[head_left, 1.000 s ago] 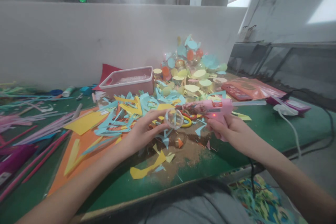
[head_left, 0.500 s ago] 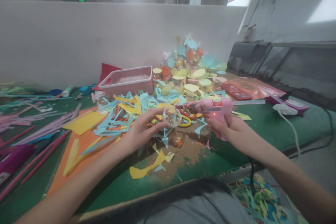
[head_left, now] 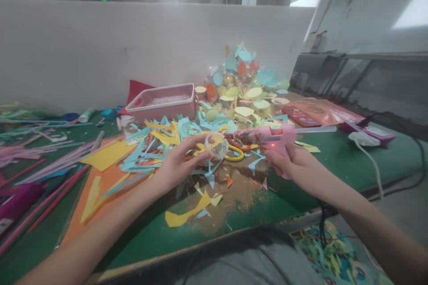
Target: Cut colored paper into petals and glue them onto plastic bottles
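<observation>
Between the thumb and fingers of my left hand (head_left: 183, 160) is a clear, round plastic half-shell (head_left: 218, 147), held above the paper scraps. My right hand (head_left: 289, 162) grips the handle of a pink hot glue gun (head_left: 277, 136), whose small red light is lit. The gun's crusted nozzle points left, close to the shell's rim; whether they touch I cannot tell. A clear glue stick (head_left: 316, 129) protrudes from the back of the gun. Beneath the shell, scissors with yellow-edged handles (head_left: 236, 156) lie partly hidden among light blue paper offcuts (head_left: 187, 127).
A pink basket (head_left: 163, 107) stands behind the offcuts. Clear balls and paper discs (head_left: 240, 80) are heaped at the back. Orange and yellow sheets (head_left: 110, 153) and pink strips (head_left: 63, 160) lie left. On the right are a red phone-like case (head_left: 301, 116) and cables (head_left: 376, 173).
My left hand has turned the clear half-shell and shifted it slightly left, so its rim faces more toward the nozzle. The glue gun stays almost still.
</observation>
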`<control>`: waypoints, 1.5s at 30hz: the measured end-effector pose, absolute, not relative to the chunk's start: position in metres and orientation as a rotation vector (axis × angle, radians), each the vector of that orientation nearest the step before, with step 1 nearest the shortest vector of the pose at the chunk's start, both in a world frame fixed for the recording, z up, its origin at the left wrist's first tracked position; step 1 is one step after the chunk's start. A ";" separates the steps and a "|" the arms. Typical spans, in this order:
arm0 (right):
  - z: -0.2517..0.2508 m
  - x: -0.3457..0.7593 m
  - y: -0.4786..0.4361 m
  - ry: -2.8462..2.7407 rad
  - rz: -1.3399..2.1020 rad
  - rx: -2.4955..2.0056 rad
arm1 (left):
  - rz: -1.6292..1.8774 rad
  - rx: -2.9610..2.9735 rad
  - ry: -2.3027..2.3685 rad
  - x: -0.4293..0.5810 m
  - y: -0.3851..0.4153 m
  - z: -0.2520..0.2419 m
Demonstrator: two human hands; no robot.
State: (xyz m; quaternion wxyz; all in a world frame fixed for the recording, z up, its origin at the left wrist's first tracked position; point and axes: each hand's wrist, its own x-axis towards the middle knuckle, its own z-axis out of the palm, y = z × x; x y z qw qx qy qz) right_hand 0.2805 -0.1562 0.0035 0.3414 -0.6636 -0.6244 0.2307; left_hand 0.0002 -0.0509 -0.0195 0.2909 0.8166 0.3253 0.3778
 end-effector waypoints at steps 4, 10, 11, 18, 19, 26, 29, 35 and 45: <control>0.004 0.280 -0.157 -1.627 0.589 -1.737 | 1.041 2.182 0.867 0.001 -0.050 -0.018; 0.003 0.281 -0.155 -1.605 0.606 -1.767 | 1.073 2.173 0.858 0.001 -0.047 -0.019; 0.003 0.281 -0.155 -1.590 0.603 -1.762 | 1.077 2.172 0.862 0.001 -0.047 -0.019; 0.005 0.278 -0.158 -1.515 0.676 -1.705 | 1.013 2.176 0.894 0.001 -0.053 -0.016; 0.006 0.277 -0.159 -1.517 0.692 -1.692 | 1.007 2.190 0.893 0.002 -0.054 -0.016; 0.006 0.272 -0.162 -1.505 0.759 -1.614 | 1.006 2.285 0.817 0.005 -0.060 -0.013; 0.005 0.272 -0.163 -1.510 0.807 -1.588 | 1.008 2.320 0.812 0.005 -0.059 -0.014; 0.005 0.273 -0.161 -1.582 0.808 -1.574 | 0.986 2.352 0.807 0.004 -0.059 -0.015; 0.004 0.273 -0.160 -1.598 0.778 -1.616 | 0.985 2.370 0.811 0.004 -0.058 -0.016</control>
